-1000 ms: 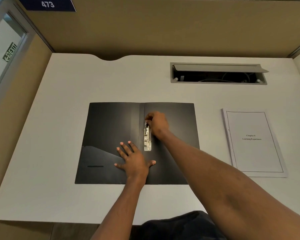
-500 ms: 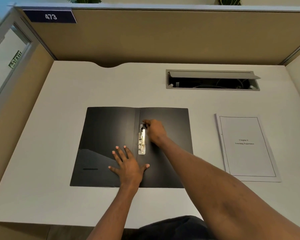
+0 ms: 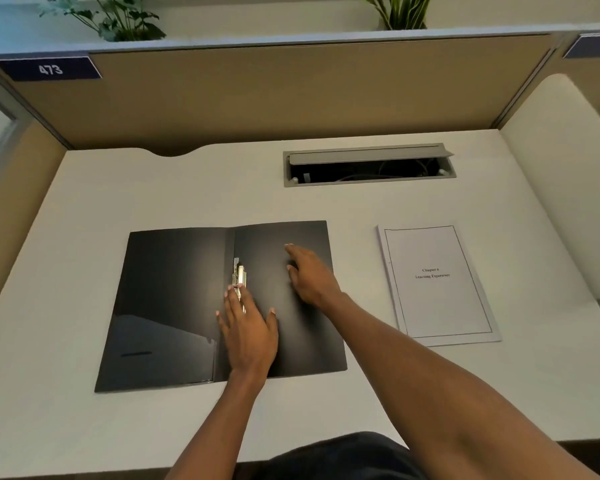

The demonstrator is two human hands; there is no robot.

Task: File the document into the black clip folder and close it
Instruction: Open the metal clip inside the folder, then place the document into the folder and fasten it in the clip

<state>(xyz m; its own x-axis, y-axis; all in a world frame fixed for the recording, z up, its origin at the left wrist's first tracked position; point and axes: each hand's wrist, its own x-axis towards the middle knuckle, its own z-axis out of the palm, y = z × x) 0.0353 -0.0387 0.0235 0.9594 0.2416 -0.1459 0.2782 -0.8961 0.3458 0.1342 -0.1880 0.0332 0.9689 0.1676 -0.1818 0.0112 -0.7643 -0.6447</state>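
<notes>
On the white desk (image 3: pixel 84 237), head view: the black folder (image 3: pixel 174 289) lies open and flat, its metal clip (image 3: pixel 239 277) now standing raised at the spine, which suggests it is ready to take paper. The left hand (image 3: pixel 248 332), flat and empty, has slid right so its fingertips touch the clip; the right hand (image 3: pixel 310 275), empty with fingers loosely spread, has left the clip and moved toward the document (image 3: pixel 437 282), which lies untouched, well apart to the folder's right.
</notes>
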